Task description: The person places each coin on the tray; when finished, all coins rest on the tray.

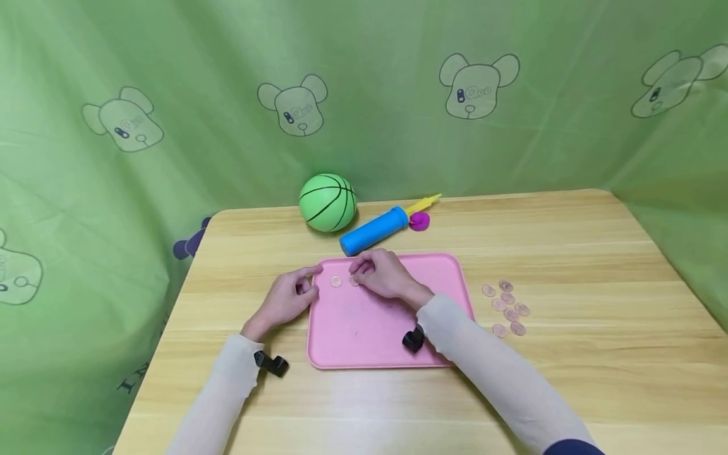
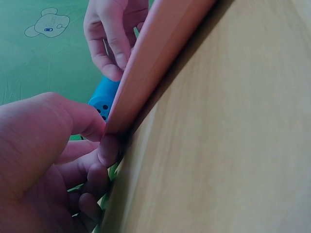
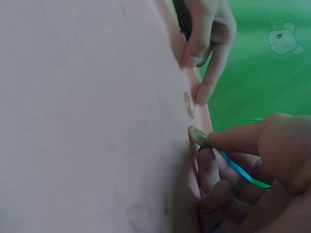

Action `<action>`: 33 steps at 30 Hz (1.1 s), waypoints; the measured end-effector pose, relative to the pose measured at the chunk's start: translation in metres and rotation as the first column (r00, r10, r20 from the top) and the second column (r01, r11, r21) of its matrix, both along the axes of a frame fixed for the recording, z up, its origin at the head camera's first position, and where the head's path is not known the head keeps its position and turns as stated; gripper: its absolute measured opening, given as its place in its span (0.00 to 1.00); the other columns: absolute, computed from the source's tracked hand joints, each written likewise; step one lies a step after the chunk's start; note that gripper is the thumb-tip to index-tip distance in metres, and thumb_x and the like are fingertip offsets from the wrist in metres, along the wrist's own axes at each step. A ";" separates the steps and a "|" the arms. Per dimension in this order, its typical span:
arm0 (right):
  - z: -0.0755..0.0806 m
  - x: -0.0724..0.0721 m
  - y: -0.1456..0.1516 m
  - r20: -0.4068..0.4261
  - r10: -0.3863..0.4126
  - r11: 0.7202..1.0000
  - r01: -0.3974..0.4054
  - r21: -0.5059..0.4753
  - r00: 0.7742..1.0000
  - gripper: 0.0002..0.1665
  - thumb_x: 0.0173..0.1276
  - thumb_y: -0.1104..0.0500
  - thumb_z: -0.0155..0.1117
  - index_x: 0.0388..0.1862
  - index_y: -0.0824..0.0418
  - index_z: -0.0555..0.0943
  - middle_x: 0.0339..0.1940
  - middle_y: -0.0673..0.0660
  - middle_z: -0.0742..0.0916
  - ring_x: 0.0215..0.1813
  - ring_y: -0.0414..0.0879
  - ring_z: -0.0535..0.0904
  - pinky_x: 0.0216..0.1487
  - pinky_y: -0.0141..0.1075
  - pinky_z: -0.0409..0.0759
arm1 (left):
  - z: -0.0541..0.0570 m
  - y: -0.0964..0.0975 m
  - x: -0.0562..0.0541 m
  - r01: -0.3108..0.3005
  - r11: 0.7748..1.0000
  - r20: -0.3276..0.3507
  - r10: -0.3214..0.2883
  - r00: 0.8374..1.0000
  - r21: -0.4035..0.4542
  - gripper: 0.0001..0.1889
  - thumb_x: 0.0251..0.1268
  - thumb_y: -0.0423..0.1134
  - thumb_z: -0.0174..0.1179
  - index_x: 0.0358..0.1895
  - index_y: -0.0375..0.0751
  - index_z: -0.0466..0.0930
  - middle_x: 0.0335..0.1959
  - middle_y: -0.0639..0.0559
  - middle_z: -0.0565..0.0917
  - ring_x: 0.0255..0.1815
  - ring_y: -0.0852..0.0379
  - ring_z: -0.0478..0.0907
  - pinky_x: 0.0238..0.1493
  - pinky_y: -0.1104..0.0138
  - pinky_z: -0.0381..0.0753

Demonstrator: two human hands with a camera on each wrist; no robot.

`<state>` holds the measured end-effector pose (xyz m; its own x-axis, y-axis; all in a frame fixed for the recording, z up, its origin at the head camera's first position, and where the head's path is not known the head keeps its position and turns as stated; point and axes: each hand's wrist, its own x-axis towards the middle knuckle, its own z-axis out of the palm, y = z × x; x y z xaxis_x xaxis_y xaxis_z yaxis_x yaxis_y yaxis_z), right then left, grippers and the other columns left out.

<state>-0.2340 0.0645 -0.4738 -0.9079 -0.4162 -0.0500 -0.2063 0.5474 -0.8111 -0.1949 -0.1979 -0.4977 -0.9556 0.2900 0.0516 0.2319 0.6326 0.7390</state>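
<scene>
My right hand pinches a gold-coloured coin between thumb and fingers, tilted and close over the pink tray near its far edge. A second coin lies on the tray just left of it, by the far left corner. At that corner my left hand touches the rim, thumb and index finger set apart along it. In the left wrist view the other fingers of the left hand curl loosely below the rim.
Several loose coins lie on the wooden table to the right of the tray. Behind the tray are a green ball, a blue pump with a yellow tip and a small purple item. Green cloth hangs behind.
</scene>
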 end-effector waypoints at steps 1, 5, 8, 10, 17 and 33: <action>0.001 0.001 0.000 0.003 -0.005 1.000 0.005 -0.003 1.000 0.07 0.73 0.64 0.71 0.48 0.61 0.91 0.42 0.57 0.93 0.44 0.46 0.87 0.51 0.37 0.85 | 0.000 0.000 0.000 0.000 1.000 -0.001 0.000 1.000 -0.001 0.25 0.74 0.33 0.63 0.72 0.35 0.82 0.25 0.55 0.79 0.25 0.62 0.71 0.35 0.70 0.71; 0.007 0.004 0.001 0.021 -0.029 0.999 0.029 -0.015 0.999 0.09 0.77 0.62 0.69 0.52 0.61 0.90 0.48 0.58 0.92 0.48 0.48 0.87 0.56 0.41 0.86 | 0.000 -0.002 -0.001 -0.004 1.000 0.007 0.004 1.000 -0.004 0.25 0.74 0.33 0.62 0.72 0.36 0.82 0.25 0.56 0.79 0.25 0.62 0.71 0.36 0.70 0.71; 0.014 0.008 0.004 0.032 -0.036 0.999 0.037 -0.024 0.999 0.10 0.78 0.61 0.68 0.54 0.61 0.89 0.49 0.58 0.92 0.49 0.49 0.87 0.57 0.42 0.86 | 0.000 -0.002 -0.001 -0.005 1.000 0.014 0.006 1.000 -0.007 0.25 0.74 0.33 0.62 0.73 0.36 0.81 0.25 0.56 0.79 0.25 0.62 0.72 0.36 0.70 0.72; 0.018 0.012 0.009 0.032 -0.037 0.999 0.038 -0.028 0.999 0.11 0.78 0.61 0.67 0.54 0.61 0.89 0.49 0.58 0.92 0.47 0.48 0.87 0.54 0.41 0.86 | 0.001 -0.002 -0.001 -0.006 1.000 0.017 0.006 1.000 -0.008 0.25 0.74 0.33 0.62 0.73 0.36 0.81 0.25 0.55 0.79 0.25 0.61 0.72 0.36 0.70 0.72; 0.026 0.022 0.037 0.063 -0.043 0.997 0.047 -0.061 0.997 0.13 0.78 0.61 0.67 0.58 0.61 0.88 0.46 0.59 0.90 0.40 0.48 0.83 0.41 0.37 0.84 | 0.003 -0.001 0.001 -0.004 1.000 0.026 0.004 1.000 -0.007 0.26 0.74 0.33 0.62 0.74 0.35 0.80 0.26 0.54 0.80 0.25 0.61 0.72 0.36 0.69 0.72; 0.048 0.026 0.120 -0.076 -0.138 0.989 0.141 0.044 0.988 0.14 0.78 0.63 0.66 0.59 0.64 0.87 0.50 0.64 0.91 0.48 0.54 0.86 0.47 0.34 0.84 | 0.002 -0.001 0.001 -0.011 1.000 0.032 0.011 0.999 -0.010 0.26 0.73 0.33 0.63 0.73 0.37 0.81 0.26 0.55 0.79 0.25 0.61 0.72 0.36 0.69 0.72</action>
